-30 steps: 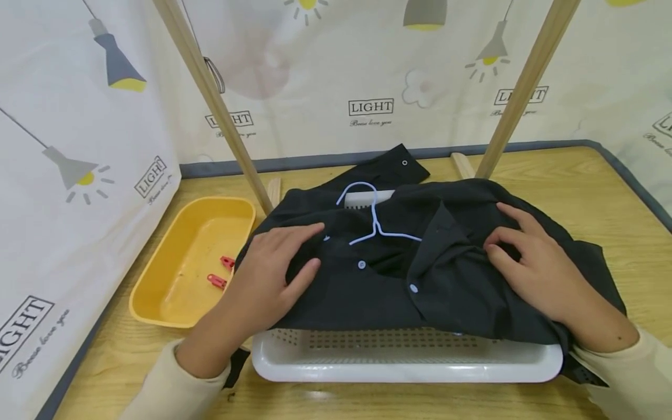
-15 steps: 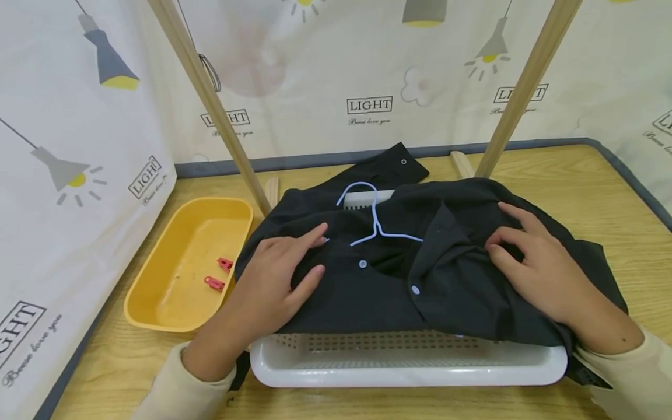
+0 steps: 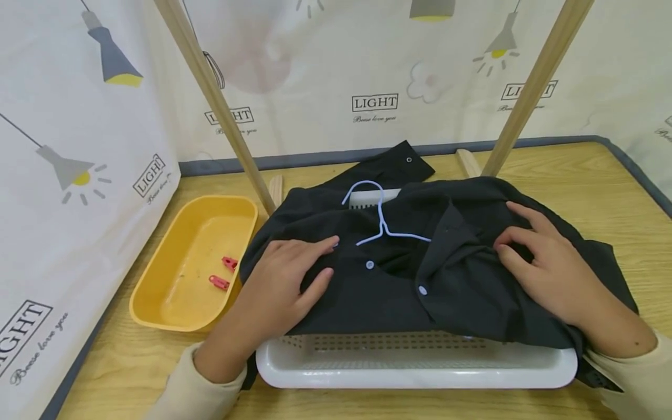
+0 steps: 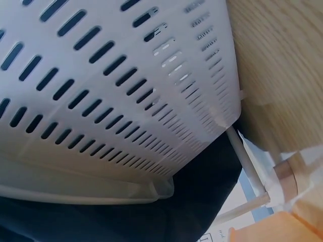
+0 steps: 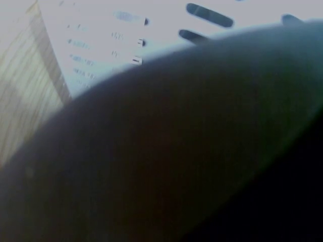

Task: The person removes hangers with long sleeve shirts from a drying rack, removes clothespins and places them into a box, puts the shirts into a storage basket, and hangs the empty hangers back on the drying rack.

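Note:
A black shirt (image 3: 341, 297) with pale buttons lies spread over a white basket (image 3: 420, 378), its cloth hanging past the rim. From its neck opening rises the hook of a light blue hanger (image 3: 382, 216); the hanger's arms vanish under the cloth. My left hand (image 3: 286, 283) rests on the left part of the shirt, fingers extended, thumb apart. On the right part lies my right hand (image 3: 551, 268), fingers bent, thumb tip close to a fingertip, touching the cloth. The left wrist view shows the slotted basket wall (image 4: 111, 91); dark blurred cloth (image 5: 166, 151) fills most of the right wrist view.
A yellow tray (image 3: 157, 274) with red clips (image 3: 219, 283) stands to the left, close to my left forearm. Two wooden poles (image 3: 220, 111) rise behind the basket. A patterned curtain (image 3: 325, 70) borders the wooden table (image 3: 609, 186) at the back and left.
The view has shifted slightly. My left hand has slid a little toward the hanger and nearer me, its index fingertip now over a button. My right hand stays in place on the shirt.

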A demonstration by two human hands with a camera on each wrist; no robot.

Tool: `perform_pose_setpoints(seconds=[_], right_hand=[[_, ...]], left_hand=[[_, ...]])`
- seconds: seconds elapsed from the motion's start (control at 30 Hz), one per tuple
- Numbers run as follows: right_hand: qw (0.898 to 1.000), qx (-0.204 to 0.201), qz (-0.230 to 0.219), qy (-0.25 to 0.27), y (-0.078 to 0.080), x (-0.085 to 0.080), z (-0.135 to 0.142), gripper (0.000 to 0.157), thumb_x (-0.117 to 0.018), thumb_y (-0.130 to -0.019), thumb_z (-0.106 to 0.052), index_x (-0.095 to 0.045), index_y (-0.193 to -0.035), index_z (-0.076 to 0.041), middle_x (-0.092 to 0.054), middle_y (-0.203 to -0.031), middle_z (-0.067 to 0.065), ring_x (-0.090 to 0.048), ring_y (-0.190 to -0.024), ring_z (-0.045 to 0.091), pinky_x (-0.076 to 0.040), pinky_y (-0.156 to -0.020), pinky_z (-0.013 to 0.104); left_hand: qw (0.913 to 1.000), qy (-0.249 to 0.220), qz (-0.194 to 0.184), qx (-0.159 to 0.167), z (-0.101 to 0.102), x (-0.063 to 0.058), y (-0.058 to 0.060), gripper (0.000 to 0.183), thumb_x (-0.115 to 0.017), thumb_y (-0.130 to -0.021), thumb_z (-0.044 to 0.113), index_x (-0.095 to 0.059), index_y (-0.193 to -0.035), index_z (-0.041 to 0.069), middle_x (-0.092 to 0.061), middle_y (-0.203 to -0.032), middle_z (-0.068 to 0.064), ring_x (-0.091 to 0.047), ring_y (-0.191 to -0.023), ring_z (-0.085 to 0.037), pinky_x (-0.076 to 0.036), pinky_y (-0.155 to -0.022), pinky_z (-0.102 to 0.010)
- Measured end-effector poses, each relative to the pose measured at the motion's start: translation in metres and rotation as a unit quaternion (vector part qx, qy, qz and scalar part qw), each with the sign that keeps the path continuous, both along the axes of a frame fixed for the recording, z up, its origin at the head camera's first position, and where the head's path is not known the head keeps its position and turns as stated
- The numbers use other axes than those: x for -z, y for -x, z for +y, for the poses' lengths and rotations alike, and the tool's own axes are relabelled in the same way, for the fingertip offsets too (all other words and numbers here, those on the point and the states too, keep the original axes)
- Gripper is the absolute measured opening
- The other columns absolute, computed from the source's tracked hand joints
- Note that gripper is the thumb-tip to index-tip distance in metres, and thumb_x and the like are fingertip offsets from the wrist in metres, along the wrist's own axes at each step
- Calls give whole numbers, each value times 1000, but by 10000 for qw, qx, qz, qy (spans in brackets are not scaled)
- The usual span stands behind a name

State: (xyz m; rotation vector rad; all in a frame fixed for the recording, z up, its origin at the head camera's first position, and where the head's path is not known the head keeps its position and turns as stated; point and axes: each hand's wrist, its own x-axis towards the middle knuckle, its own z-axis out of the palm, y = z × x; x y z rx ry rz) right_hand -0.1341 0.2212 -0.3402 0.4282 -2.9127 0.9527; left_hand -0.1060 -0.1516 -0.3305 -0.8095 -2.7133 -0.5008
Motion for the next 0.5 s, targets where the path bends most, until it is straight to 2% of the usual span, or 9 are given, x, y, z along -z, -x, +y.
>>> perform_pose_setpoints(seconds=[0.33,0.5], right_hand=[[9999,50,112,-48,0,1,-3,16,-50,-92,-25,-64,-90,-17,-26,-149,12,-28,-131,45,-26,-92,63],[9969,91,752,-193,-4,-4,-4,12,-55,-89,-21,-64,-95,-17,-35,-144,9,-34,-130,38,-31,-89,57]], left_hand=[[9998,69,-59,-164,-2,4,1,39,-50,-92,39,-53,-128,26,-61,-119,10,-52,-112,-9,-38,-93,-33],[9997,102,-90,-225,0,4,2,39,-48,-92,39,-52,-128,25,-59,-122,10,-51,-116,-10,-35,-96,-34]])
